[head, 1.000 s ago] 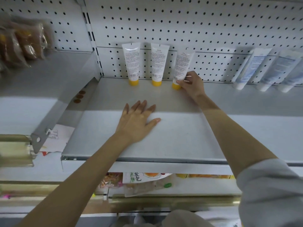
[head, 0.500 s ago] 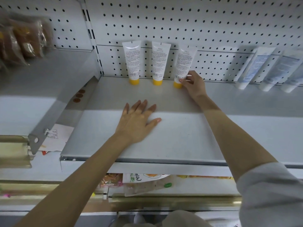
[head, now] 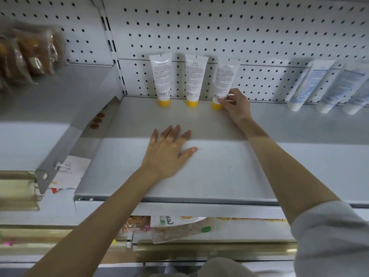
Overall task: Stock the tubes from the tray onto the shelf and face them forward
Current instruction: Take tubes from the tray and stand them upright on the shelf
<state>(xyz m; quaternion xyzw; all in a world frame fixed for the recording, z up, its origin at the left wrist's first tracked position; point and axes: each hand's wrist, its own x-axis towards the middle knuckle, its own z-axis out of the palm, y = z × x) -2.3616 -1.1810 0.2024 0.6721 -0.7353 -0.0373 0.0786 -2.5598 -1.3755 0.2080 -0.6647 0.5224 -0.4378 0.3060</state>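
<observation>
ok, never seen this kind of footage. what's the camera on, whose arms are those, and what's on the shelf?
There is no robot here. One wide-angle camera sits on a person's head, looking forward and down, so the arms are the wearer's own. The left hand lies flat and empty on the grey shelf. The right hand pinches the lower end of the third tube, which stands cap-down against the pegboard. Two matching yellow-capped tubes stand to its left. Blurred pale tubes lean further right. No tray is in view.

Three tubes [head: 192, 79] on shelf [head: 199, 172] (rear), pegboard [head: 219, 27] behind
</observation>
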